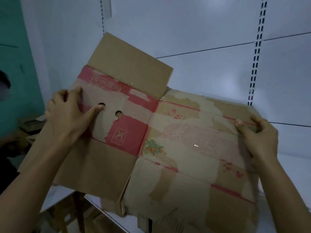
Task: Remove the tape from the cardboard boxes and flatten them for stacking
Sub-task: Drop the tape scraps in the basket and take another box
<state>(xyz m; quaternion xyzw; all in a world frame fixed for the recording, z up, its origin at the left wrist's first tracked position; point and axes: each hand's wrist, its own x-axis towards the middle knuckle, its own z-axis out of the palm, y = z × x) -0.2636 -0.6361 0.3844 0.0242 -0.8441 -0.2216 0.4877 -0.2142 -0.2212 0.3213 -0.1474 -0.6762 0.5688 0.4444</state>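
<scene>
- Status: I read the brown corrugated cardboard box with faded red print as already collapsed. Its panels lie almost in one plane, and one plain top flap stands up.
- Position: the box is held in the air, tilted toward the camera, in front of the white metal shelf.
- Left-hand grip: clamped on the box's left edge, thumb lying beside one of two round punched holes.
- Right-hand grip: clamped on the right edge, thumb on the printed face.
- Tape: I cannot tell whether any is left. Small glints and smooth tan strips low on the box may be residue.
- Remaining, in my judgement: press the flap flat, then stack the box. More brown cardboard lies at lower left.
- Material: the printed skin is peeled off in ragged patches, baring dull fibrous board. The creases are soft and the lower edge is frayed.
</scene>
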